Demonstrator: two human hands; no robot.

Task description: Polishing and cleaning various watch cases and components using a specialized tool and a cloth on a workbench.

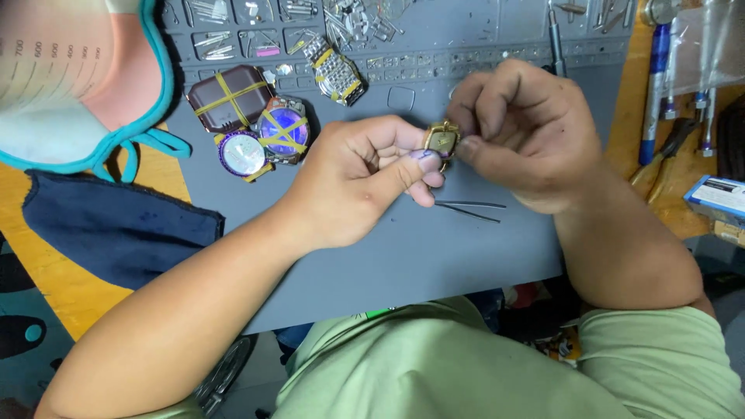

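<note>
A small gold-coloured watch case (442,140) is pinched between both my hands above a grey work mat (403,256). My left hand (365,178) grips it from the left with thumb and fingers. From the right, my right hand (520,128) closes its fingertips on the case's edge. Thin metal tweezers (469,208) lie on the mat just below my hands.
Three watch cases bound with yellow tape (248,124) and a taped metal bracelet (337,74) lie at the mat's upper left. Small parts fill the mat's top trays (349,19). A dark blue cloth (116,225) lies left; screwdrivers (656,85) and a box (718,198) lie right.
</note>
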